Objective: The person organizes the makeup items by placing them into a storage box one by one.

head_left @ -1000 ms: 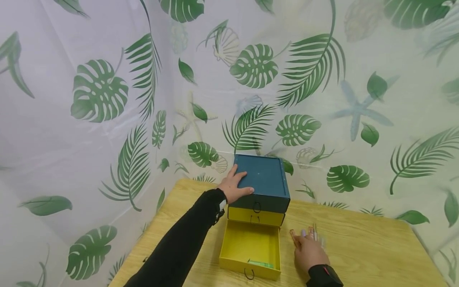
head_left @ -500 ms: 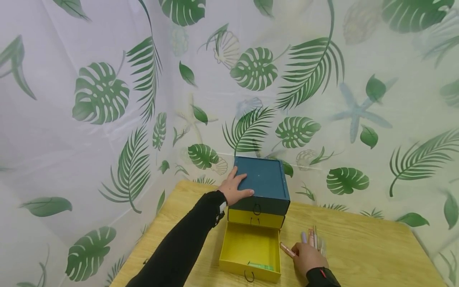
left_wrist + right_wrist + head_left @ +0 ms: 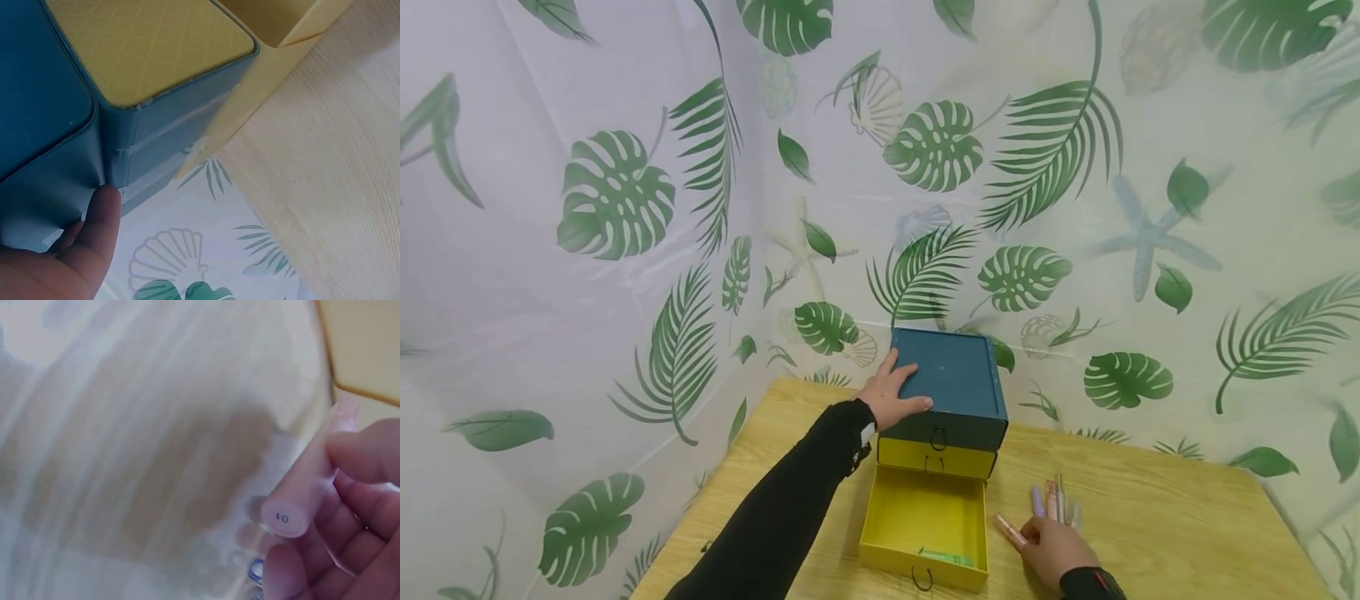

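Observation:
My left hand (image 3: pixel 893 402) rests with spread fingers on the blue top of a small drawer box (image 3: pixel 951 367). In the left wrist view, a finger (image 3: pixel 100 231) lies against the box's blue side. Below, a yellow drawer (image 3: pixel 917 563) is pulled out, with a green tube (image 3: pixel 947 557) inside by its front wall. Right of the drawer, my right hand (image 3: pixel 1062 552) pinches a pink lip gloss tube (image 3: pixel 303 481) between thumb and fingers. Its round end, marked 01, faces the right wrist camera; its other end points toward the drawer.
Beyond my right hand lie a purple tube (image 3: pixel 1037 500), a pink tube (image 3: pixel 1051 498) and other slim tubes, partly hidden. A shut yellow drawer (image 3: pixel 910 452) sits above the pulled-out one. The wooden table (image 3: pixel 1180 517) meets a leaf-patterned sheet (image 3: pixel 1067 208) behind.
My right hand has drawn the pink lip gloss tube away from the other tubes, first left toward the drawer, then slightly back right and nearer to me. The left hand stays put.

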Demonstrator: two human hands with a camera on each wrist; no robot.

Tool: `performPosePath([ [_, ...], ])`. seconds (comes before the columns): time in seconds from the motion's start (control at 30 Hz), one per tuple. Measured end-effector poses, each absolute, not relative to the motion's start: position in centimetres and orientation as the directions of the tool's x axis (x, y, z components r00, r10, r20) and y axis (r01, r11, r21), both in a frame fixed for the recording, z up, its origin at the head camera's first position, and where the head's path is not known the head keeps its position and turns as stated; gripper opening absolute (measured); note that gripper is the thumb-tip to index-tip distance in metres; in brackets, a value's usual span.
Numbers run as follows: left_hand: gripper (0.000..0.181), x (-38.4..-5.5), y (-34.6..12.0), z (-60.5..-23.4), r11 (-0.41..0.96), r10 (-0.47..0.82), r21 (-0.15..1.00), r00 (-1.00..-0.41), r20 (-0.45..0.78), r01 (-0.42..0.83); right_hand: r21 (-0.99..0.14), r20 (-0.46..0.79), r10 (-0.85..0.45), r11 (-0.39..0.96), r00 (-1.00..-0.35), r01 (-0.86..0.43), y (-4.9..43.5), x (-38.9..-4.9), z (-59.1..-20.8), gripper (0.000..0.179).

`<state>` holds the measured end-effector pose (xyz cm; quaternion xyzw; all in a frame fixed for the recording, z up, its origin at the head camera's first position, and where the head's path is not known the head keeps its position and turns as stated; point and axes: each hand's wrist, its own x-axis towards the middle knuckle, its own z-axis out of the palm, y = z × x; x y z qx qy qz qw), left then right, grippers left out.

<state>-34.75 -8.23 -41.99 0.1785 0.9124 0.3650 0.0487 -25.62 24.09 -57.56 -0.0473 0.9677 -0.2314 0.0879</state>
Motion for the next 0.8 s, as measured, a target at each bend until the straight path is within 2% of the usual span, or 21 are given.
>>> performPosePath([
  [0.17, 0.074, -34.9, -8.2, -42.0, 0.674, 0.358, 0.682, -0.933, 0.033, 0.283, -0.523, -0.130, -0.137, 0.851, -0.982, -0.050, 24.3, -25.4, -56.3, 0.006],
  [0.53, 0.074, -35.2, -8.1, -42.2, 0.675, 0.365, 0.677, -0.930, 0.042, 0.295, -0.558, -0.075, -0.312, 0.800, -0.947, -0.219, 21.7, -24.4, -52.5, 0.004],
  [0.8, 0.075, -35.0, -8.0, -42.4, 0.675, 0.354, 0.682, -0.935, 0.035, 0.282, -0.562, -0.043, -0.444, 0.751, -0.895, -0.345, 18.8, -24.5, -51.8, 0.009],
])
